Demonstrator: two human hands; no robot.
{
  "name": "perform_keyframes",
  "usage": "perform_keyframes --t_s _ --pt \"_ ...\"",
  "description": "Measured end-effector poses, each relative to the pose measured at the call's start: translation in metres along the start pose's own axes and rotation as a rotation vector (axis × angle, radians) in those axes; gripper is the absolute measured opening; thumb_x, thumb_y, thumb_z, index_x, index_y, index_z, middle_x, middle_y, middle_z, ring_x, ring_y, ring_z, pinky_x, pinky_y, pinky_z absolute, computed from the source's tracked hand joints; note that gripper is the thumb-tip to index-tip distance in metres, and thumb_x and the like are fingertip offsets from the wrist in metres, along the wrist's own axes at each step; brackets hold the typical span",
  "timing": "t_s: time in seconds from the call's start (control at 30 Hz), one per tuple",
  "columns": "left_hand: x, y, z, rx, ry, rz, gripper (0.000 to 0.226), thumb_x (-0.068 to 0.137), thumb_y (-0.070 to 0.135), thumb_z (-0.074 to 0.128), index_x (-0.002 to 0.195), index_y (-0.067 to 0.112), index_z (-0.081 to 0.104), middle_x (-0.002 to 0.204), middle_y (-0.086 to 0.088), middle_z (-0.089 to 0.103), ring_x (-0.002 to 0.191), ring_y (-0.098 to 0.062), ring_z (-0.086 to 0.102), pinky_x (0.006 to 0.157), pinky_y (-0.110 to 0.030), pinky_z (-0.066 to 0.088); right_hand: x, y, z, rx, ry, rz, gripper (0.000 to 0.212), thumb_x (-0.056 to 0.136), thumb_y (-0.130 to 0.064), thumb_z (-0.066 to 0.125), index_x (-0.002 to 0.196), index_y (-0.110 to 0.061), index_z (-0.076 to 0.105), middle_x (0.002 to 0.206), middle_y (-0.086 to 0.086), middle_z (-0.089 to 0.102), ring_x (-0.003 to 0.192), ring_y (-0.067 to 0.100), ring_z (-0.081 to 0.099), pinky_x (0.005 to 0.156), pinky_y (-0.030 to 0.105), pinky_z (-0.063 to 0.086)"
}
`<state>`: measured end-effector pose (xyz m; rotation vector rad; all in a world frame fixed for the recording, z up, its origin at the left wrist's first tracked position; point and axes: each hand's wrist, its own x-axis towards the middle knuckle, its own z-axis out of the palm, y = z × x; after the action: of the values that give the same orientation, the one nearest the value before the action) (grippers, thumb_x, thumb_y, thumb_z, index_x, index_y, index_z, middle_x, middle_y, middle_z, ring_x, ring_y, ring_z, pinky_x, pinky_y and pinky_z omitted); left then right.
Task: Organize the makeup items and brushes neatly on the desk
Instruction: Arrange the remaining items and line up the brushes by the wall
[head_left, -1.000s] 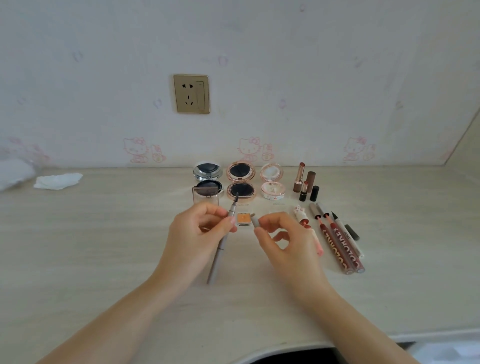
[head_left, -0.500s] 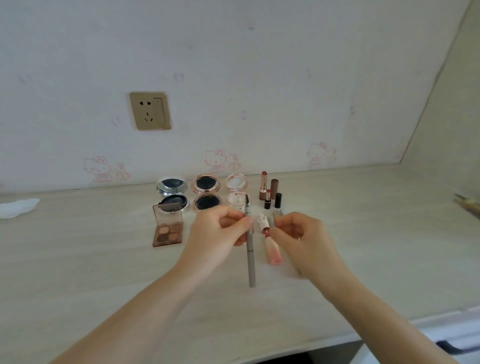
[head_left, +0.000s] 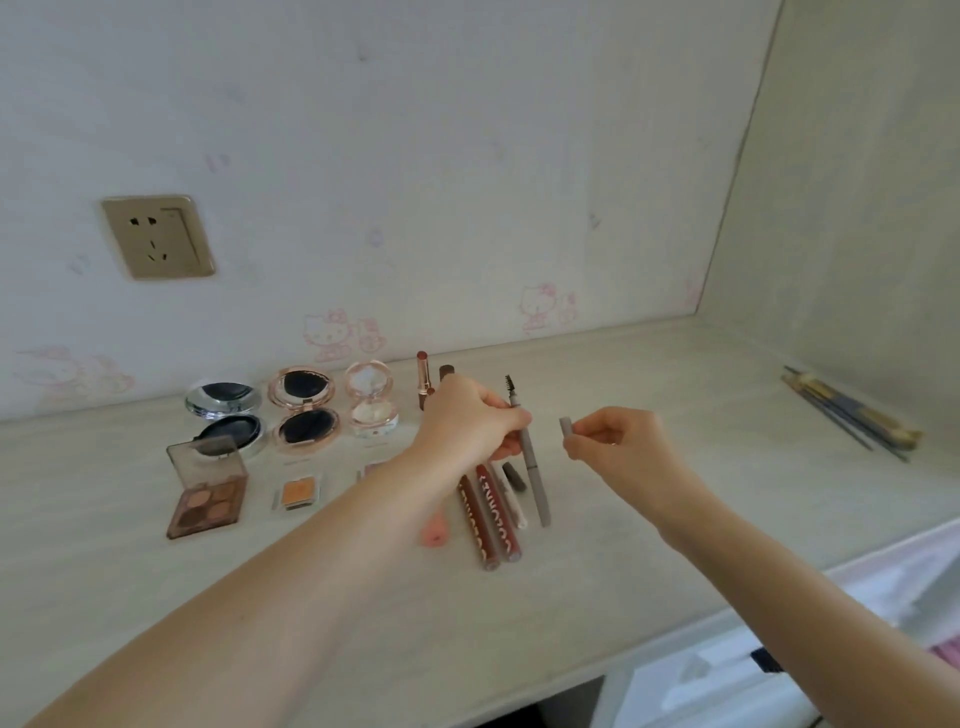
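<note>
Nearest the camera, two bare forearms reach over the pale wood-look surface (head_left: 156, 597). The left hand (head_left: 467, 421) has its fingers curled around a slim grey brow pencil (head_left: 532, 462), spoolie brush end pointing up and bare. The right hand (head_left: 618, 441) pinches the little grey cap (head_left: 565, 425) at its fingertips, just beside the pencil but not on it yet.

Under the left hand lies a row of pens, including two red-brown lip glosses (head_left: 491, 512) and a peach tube (head_left: 434, 530). Further left are an open eyeshadow quad (head_left: 208, 496) and a small orange single pan (head_left: 297, 492). Behind those are three open round compacts (head_left: 304, 410) and a couple of lipsticks (head_left: 423, 382) standing up near the wall. Way off to the right a bundle of brushes (head_left: 852, 418) sits well apart from everything else.

What could go wrong, probably: the cap is tiny, so a sloppy pinch could drop it and send it rolling. Capping at an angle could mash the spoolie bristles. A low left wrist could also knock the pen row crooked.

The glosses have white lettering down the side, too blurry to read for sure.
</note>
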<state>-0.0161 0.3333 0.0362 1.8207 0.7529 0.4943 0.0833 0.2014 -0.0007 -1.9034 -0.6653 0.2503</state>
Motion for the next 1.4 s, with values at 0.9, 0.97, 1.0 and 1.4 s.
perform_keyframes --t_s 0.9,0.97,1.0,1.4 --pt "0.019 -0.031 0.054 0.900 0.141 0.352 0.016 0.086 0.033 0.062 0.084 0.017 0.061 0.079 -0.001 0.060 0.072 -0.021 0.055 0.052 -0.029 0.037 0.011 0.040 0.016 -0.639 -0.032 -0.218 0.029 0.092 -0.032 0.047 0.115 -0.022 0.062 0.101 -0.003 0.059 0.097 0.020 0.056 0.071 0.030 0.044" --pt "0.017 -0.033 0.049 0.864 0.130 0.402 0.018 0.088 0.036 0.060 0.090 0.018 0.063 0.085 0.000 0.062 0.082 -0.020 0.056 0.062 -0.033 0.047 0.011 0.040 0.014 -0.629 -0.052 -0.219 0.030 0.093 -0.032 0.047 0.118 -0.022 0.061 0.104 -0.002 0.059 0.100 0.020 0.056 0.078 0.031 0.047" --pt "0.015 -0.034 0.045 0.828 0.108 0.435 0.017 0.089 0.036 0.059 0.094 0.020 0.064 0.088 0.001 0.062 0.088 -0.019 0.055 0.069 -0.034 0.049 0.011 0.040 0.012 -0.609 -0.061 -0.225 0.032 0.093 -0.032 0.048 0.120 -0.022 0.060 0.105 -0.002 0.059 0.100 0.019 0.056 0.080 0.031 0.047" --pt "-0.015 -0.062 -0.009 0.796 -0.281 0.716 0.032 0.083 0.032 0.058 0.112 0.028 0.069 0.117 0.022 0.060 0.118 0.002 0.037 0.096 -0.003 0.022 0.002 0.051 -0.015 -0.604 -0.243 -0.448 0.039 0.090 -0.026 0.055 0.128 -0.027 0.057 0.123 -0.009 0.052 0.110 0.018 0.046 0.096 0.022 0.035"
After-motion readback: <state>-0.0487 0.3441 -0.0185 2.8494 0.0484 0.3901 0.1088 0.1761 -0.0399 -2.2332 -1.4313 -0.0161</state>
